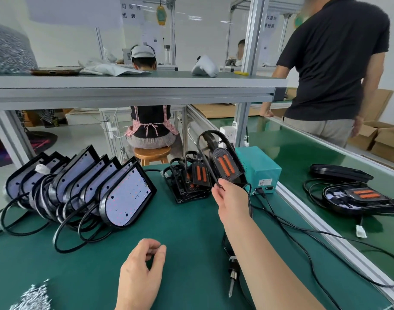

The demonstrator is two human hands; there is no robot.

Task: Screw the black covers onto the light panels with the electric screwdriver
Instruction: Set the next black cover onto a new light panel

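Black cover (227, 167) upright, bottom edge seemingly between right hand (231, 199) fingers (217, 194)

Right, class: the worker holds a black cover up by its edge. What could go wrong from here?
1. The right hand pinches the black cover only at its lower edge; it might slip and fall onto the stack of covers beside it.
2. The electric screwdriver lies right under the right forearm, so drawing the arm back could knock it.
3. The light panels lean together amid looped cables; pulling one could topple others.
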